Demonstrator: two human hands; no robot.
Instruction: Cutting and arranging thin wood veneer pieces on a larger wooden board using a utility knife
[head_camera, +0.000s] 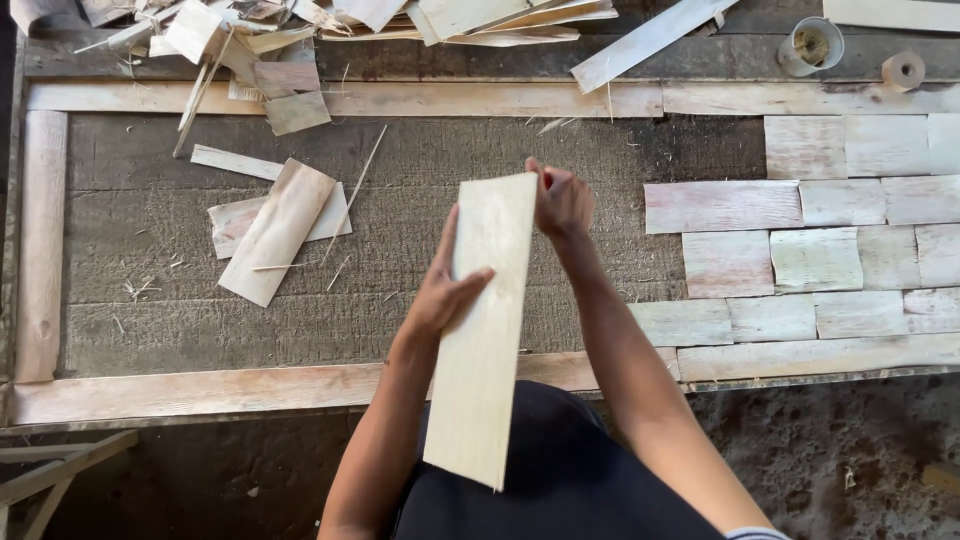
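A single head-worn camera looks steeply down from above the person's own arms. It faces forward across a dark work board (400, 240) framed by pale rails. The left hand (440, 290) and right hand (560, 205) sit close to the lens at frame centre, holding a strip (485, 330). Scrap pile (250, 40) lies at the far edge, laid tiles (840, 250) at right. No second view exists.

Pale, thin wood veneer sheet (483, 330), matt, fine straight grain, smooth face. Dark, rough, weathered timber counter (400, 230), framed by bare pale wood battens (340, 98). Laid veneer pieces (820, 250) whitish, dry, matt, faintly pink-stained. Splintery offcuts (275, 228), fibrous edges.
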